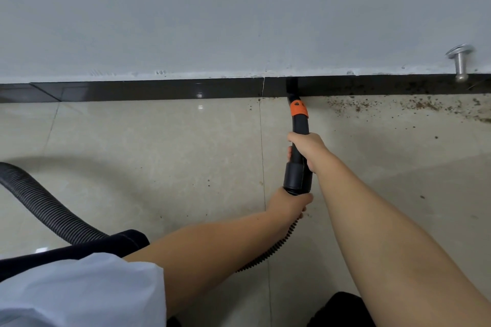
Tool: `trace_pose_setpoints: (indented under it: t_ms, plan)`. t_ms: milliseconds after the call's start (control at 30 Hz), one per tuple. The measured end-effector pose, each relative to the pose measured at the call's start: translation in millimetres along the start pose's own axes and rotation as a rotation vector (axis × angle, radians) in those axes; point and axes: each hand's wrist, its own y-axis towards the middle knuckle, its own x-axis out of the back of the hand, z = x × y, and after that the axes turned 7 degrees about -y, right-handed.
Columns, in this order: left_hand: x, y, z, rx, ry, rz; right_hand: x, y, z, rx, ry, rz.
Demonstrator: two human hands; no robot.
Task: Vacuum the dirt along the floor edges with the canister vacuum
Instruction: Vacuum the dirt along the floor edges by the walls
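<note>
— Tool position?
— Black vacuum wand [299,141] pointed away from the body, toward the wall [239,13]. Narrow nozzle tip [292,90] down at the joint between the dark baseboard [159,90] and the tiled floor [132,141]; tip dark against dark trim, so contact likely but not confirmed. Orange collar [299,109] just behind the tip.

— Hands?
— Right hand [307,151] wrapped around the wand mid-length, fingers curled round the tube. Left hand [288,203] gripping at the rear end, just below the wide black cuff [297,176], where the ribbed hose [47,207] joins. Both arms extended forward, bare to the elbow; white sleeve [79,289] at lower left.

— Hose run?
— Down from the left hand, under the left forearm, then looping out wide across the floor to the left edge of view. Canister body not identifiable.

— Dirt?
— Brown crumbs and specks [419,106] strewn along the floor edge to the right of the nozzle, thickest near the baseboard, some spattered on the trim itself. A few stray specks farther out on the tiles. Stretch to the left of the nozzle nearly free of specks.

— Other fixtures?
— Metal door stop [461,62] mounted low on the wall at far right, above the dirty stretch.
</note>
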Motion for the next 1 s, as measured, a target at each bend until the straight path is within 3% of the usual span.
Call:
trace_pose_setpoints:
  t_ms: [833,1000]
  plan:
    - [35,-8,18,-0.044,-0.109,-0.116,-54,-18,4,0.069,-0.178,0.134]
    - [20,-15,33,-0.012,-0.114,-0.058,-42,-28,-9,0.067,-0.255,0.123]
